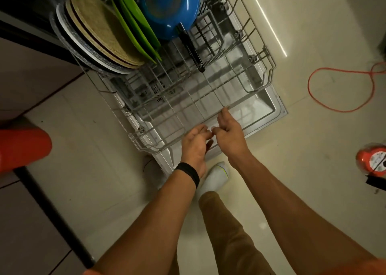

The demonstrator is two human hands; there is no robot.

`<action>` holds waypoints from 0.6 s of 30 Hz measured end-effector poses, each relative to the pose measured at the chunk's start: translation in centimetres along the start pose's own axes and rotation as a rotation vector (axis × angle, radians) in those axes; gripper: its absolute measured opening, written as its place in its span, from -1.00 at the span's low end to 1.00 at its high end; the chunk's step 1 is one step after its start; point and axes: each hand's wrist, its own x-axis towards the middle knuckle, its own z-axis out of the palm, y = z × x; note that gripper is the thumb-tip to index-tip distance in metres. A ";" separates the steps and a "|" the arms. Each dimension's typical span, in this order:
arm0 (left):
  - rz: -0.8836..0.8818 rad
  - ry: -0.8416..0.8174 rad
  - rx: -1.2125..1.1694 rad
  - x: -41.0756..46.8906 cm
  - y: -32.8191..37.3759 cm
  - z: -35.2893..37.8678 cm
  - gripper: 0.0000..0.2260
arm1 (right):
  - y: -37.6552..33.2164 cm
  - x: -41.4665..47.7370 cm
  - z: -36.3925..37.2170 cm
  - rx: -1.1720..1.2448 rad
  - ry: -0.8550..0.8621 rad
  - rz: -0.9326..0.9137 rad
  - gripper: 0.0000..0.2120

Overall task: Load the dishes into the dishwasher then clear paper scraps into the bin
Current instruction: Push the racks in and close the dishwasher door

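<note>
Head view: the dishwasher rack (259,88) is pulled out over the open door (275,109) and fills the upper middle of the frame. The dishes stand at its far end, upper left. There are pale woven round plates (104,30) on edge, thin green plates (135,24), and a glossy blue pan (169,7) whose black handle (192,51) points down over the bare wire grid.

At centre, the left hand (195,143) and right hand (228,132) sit together at the rack's front rail, fingers loosely bent. I cannot tell whether they clasp the wire.

A hard shove would likely knock the upright plates together or slide the pan. The socked foot (215,178) is just below the door edge, and an orange cord (342,90) loops on the smooth floor tile (292,170) at right, a trip risk. No paper scraps or bin show.
</note>
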 end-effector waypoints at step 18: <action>0.309 -0.031 0.317 9.5 19.4 -4.8 -0.62 | -14.9 10.8 7.5 -0.140 -0.056 -0.224 -0.25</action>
